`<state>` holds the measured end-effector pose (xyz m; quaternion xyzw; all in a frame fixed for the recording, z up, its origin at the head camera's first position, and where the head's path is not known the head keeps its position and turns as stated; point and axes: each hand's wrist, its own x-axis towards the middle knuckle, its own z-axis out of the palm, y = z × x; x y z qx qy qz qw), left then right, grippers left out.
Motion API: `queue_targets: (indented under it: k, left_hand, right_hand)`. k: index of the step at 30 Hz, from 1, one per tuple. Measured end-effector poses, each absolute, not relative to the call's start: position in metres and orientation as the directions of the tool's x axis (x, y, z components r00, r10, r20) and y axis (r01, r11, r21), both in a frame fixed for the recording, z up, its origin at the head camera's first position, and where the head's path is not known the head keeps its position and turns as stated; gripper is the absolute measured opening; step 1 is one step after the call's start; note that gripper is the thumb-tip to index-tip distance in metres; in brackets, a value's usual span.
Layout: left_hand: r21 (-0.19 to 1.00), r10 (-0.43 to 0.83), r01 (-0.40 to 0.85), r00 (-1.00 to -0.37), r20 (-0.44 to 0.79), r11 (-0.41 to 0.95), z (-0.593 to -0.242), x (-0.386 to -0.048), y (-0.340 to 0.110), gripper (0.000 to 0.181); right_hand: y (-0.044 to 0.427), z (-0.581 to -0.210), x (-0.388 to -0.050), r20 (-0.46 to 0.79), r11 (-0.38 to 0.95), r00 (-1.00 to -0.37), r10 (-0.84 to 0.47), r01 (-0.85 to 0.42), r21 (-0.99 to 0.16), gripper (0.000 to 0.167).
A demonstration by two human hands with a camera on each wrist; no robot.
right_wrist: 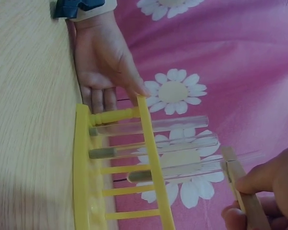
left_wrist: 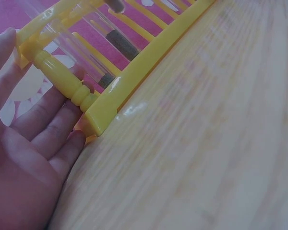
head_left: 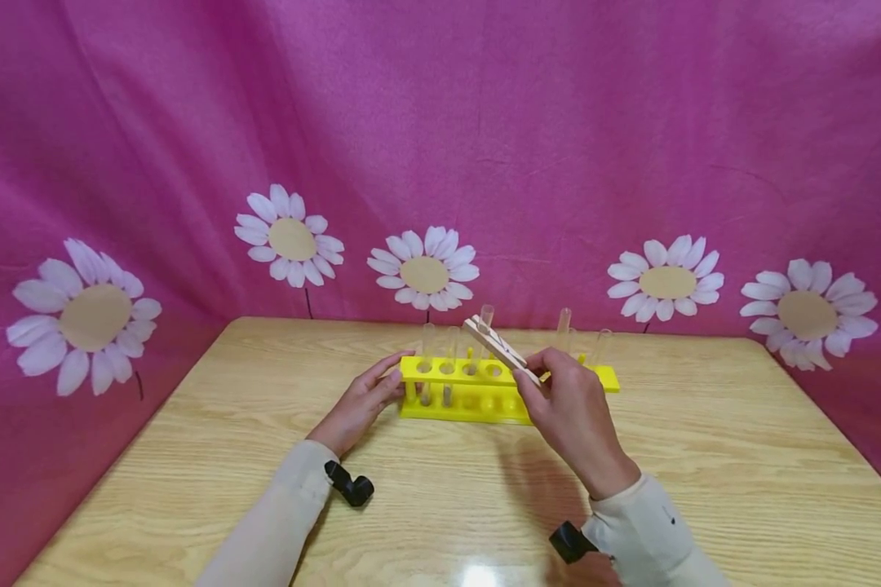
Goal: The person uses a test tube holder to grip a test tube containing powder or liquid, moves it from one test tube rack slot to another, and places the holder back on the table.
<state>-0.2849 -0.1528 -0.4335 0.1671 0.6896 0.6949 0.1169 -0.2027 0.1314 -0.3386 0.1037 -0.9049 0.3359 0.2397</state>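
Observation:
A yellow test tube rack (head_left: 510, 377) stands on the table, and my left hand (head_left: 360, 408) holds its left end. In the left wrist view the fingers (left_wrist: 53, 132) lie around the end post, with the thumb at the upper plate. My right hand (head_left: 576, 412) pinches a wooden test tube holder (head_left: 505, 350). The holder's jaws are clamped on the upper part of a test tube (head_left: 487, 315). That tube (right_wrist: 140, 176) passes through an upper rack hole, its bottom above the base, with dark grey matter inside. Two tubes (right_wrist: 102, 153) with similar matter stand at the left end.
More clear test tubes (head_left: 564, 326) stand at the rack's right side, partly hidden by the right hand. The wooden table (head_left: 411, 505) reaches back to a pink flowered cloth (head_left: 529, 147). Black wrist cameras (head_left: 352, 487) sit on both sleeves.

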Motion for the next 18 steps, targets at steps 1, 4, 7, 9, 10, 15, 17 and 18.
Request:
queue_targets:
  k: [1, 4, 7, 9, 10, 15, 17, 18]
  left_hand:
    - [0.998, 0.393, 0.066, -0.917, 0.069, -0.019, -0.4335, -0.2851, -0.1530, 0.057]
    - [0.998, 0.383, 0.055, -0.922, 0.058, -0.020, -0.4339, -0.2857, -0.1530, 0.053]
    - [0.998, 0.381, 0.052, -0.923, 0.057, -0.022, -0.4333, -0.2862, -0.1530, 0.052]
    - [0.998, 0.382, 0.060, -0.922, 0.063, -0.021, -0.4332, -0.2863, -0.1532, 0.054]
    - [0.998, 0.385, 0.065, -0.920, 0.068, -0.020, -0.4331, -0.2864, -0.1532, 0.055]
    - [0.997, 0.385, 0.074, -0.920, 0.073, -0.012, -0.4338, -0.2865, -0.1532, 0.057]
    - [0.998, 0.381, 0.068, -0.922, 0.067, -0.013, -0.4342, -0.2861, -0.1531, 0.057]
    - [0.998, 0.380, 0.067, -0.922, 0.068, -0.016, -0.4343, -0.2859, -0.1530, 0.057]
  right_hand:
    - [0.1316, -0.3391, -0.2030, 0.497, 0.756, -0.867, -0.026, -0.342, -0.558, 0.014]
    - [0.1320, -0.3400, -0.2039, 0.475, 0.764, -0.880, -0.024, -0.323, -0.558, 0.013]
    - [0.1320, -0.3404, -0.2048, 0.458, 0.768, -0.889, -0.024, -0.309, -0.561, 0.012]
    - [0.1317, -0.3411, -0.2051, 0.456, 0.769, -0.890, -0.027, -0.310, -0.560, 0.011]
    - [0.1318, -0.3415, -0.2053, 0.452, 0.768, -0.891, -0.029, -0.309, -0.561, 0.011]
    - [0.1313, -0.3441, -0.2055, 0.424, 0.764, -0.905, -0.032, -0.296, -0.573, 0.011]
    - [0.1308, -0.3449, -0.2057, 0.414, 0.765, -0.910, -0.034, -0.290, -0.574, 0.011]
    - [0.1305, -0.3453, -0.2059, 0.409, 0.766, -0.912, -0.035, -0.288, -0.575, 0.011]
